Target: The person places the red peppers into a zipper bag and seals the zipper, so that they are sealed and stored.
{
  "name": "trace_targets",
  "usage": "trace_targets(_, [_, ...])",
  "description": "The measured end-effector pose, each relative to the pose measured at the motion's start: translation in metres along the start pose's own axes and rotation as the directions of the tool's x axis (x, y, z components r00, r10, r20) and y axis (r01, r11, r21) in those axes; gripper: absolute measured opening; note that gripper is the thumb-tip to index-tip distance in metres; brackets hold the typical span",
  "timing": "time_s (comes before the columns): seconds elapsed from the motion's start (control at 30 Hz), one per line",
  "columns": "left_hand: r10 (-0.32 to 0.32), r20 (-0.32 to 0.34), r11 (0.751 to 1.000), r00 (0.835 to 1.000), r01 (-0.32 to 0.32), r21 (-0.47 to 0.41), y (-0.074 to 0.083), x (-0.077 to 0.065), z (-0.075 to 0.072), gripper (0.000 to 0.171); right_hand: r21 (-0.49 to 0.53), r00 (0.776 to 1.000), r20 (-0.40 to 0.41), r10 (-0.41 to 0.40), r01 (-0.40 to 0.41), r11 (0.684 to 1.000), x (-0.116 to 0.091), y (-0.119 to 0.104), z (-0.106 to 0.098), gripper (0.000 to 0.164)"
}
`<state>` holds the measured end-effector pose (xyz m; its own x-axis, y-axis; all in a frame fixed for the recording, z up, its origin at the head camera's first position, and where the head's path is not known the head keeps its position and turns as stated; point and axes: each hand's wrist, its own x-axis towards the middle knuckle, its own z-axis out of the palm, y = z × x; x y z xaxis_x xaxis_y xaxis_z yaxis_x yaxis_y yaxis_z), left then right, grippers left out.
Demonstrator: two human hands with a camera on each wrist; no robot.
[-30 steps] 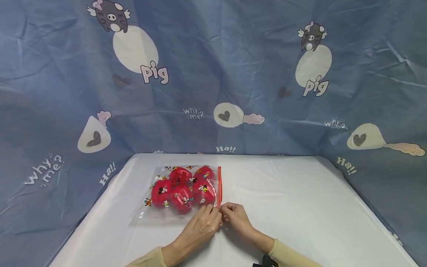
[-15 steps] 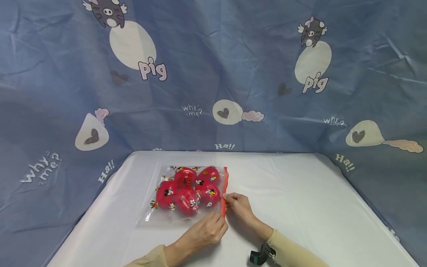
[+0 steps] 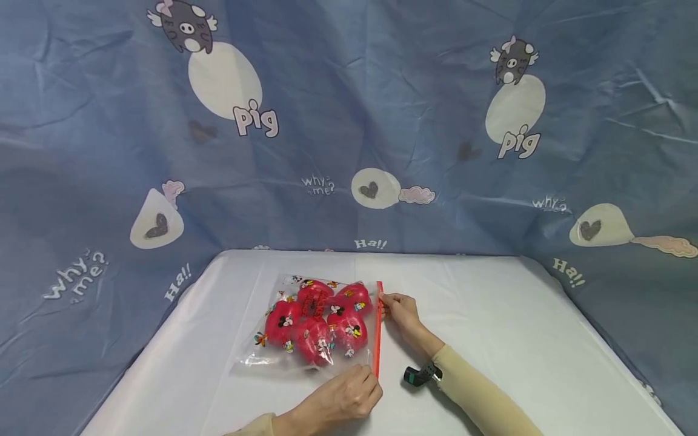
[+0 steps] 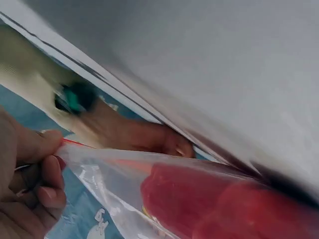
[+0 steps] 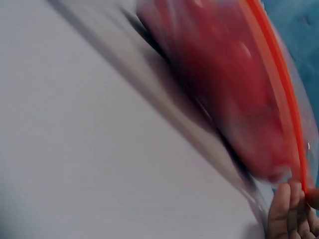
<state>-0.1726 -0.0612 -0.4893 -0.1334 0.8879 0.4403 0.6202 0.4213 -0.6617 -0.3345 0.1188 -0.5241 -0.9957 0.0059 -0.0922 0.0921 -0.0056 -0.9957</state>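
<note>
A clear zip bag (image 3: 253, 358) printed with small cartoon figures lies over the white table, several rounded red objects (image 3: 313, 340) inside it. Along its right side runs a red zip strip (image 3: 377, 345). My left hand (image 3: 349, 393) pinches the near corner of that strip between thumb and curled fingers, as the left wrist view also shows. Toward the strip's far end, my right hand (image 3: 402, 313) pinches the zip edge. The right wrist view shows thumb and fingers (image 5: 281, 209) on either side of the strip, with the red contents blurred.
The white table (image 3: 491, 351) reaches past the bag on both sides. A blue cloth (image 3: 327, 121) with pig prints hangs behind and around it. A black device (image 3: 421, 375) is strapped at the right wrist.
My right hand has slid away from the left hand, up along the red strip toward its far end. The bag has shifted right and nearer, the left hand keeping the near corner.
</note>
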Motion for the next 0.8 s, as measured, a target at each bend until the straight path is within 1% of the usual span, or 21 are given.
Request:
trace_targets(0.1, [0.004,0.001,1.0,1.0,-0.004,-0.023,0.002,0.001,-0.003,0.043,0.037,1.0,0.003,0.019,-0.019,0.999,0.012,-0.002,-0.002,0.027])
trace_targets(0.2, [0.005,-0.021,1.0,1.0,-0.005,-0.001,0.004,0.003,-0.003,0.042,0.045,0.999,0.006,0.042,-0.042,0.998,0.02,-0.004,-0.004,0.025])
trace_targets(0.3, [0.012,-0.046,1.0,0.999,-0.011,0.014,0.005,0.003,-0.002,0.04,0.039,0.998,0.018,0.062,-0.063,0.997,0.023,-0.005,-0.004,0.025])
trace_targets(0.43, [0.018,-0.042,1.0,0.999,-0.017,0.018,0.004,0.002,-0.001,0.043,0.022,0.997,0.04,0.065,-0.066,0.998,0.025,-0.007,-0.003,0.026])
trace_targets(0.57, [0.02,-0.021,1.0,1.0,-0.02,0.009,0.001,0.001,0.0,0.049,0.034,0.998,0.029,0.049,-0.05,0.998,0.03,-0.007,-0.004,0.026])
trace_targets(0.7, [-0.032,-0.003,0.999,0.999,0.031,-0.023,-0.001,0.0,-0.002,0.049,0.022,0.998,0.026,0.05,-0.051,0.998,0.034,-0.008,-0.006,0.031])
trace_targets(0.8, [-0.094,-0.015,0.993,0.995,0.092,-0.079,-0.001,-0.001,-0.003,0.037,0.003,0.996,0.055,0.064,-0.064,0.998,0.033,-0.01,-0.011,0.039])
